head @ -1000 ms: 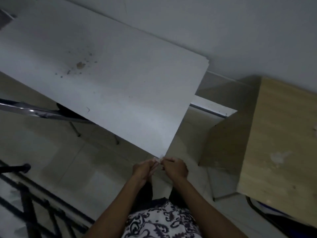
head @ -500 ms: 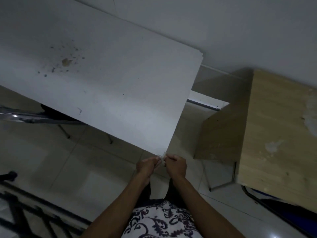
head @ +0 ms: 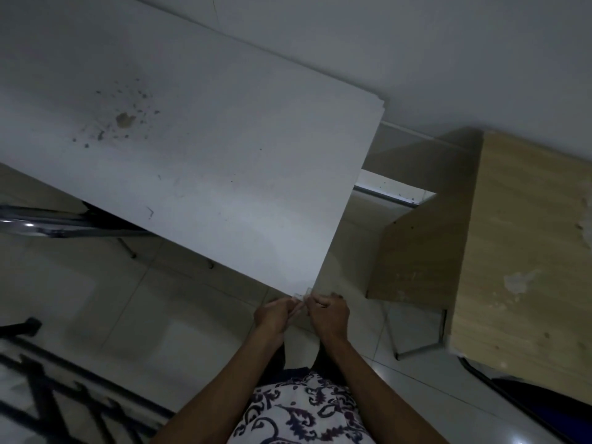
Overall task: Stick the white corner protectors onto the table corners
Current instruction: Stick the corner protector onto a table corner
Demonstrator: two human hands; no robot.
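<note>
A white table [head: 208, 161] fills the upper left, its near corner pointing down at me. A small, pale corner protector [head: 304, 293] sits right at that corner, mostly hidden by my fingers. My left hand [head: 276, 315] pinches it from the left with curled fingers. My right hand [head: 329, 314] pinches it from the right, knuckles up. Both hands meet just below the table's tip.
A light wooden cabinet [head: 519, 251] stands close on the right. Chrome chair legs [head: 64, 224] show under the table's left side. A black metal frame [head: 48, 395] lies on the tiled floor at lower left. The wall runs behind the table.
The view has shifted slightly; my hands have stayed at the table's near corner, both still pinching the protector there.
</note>
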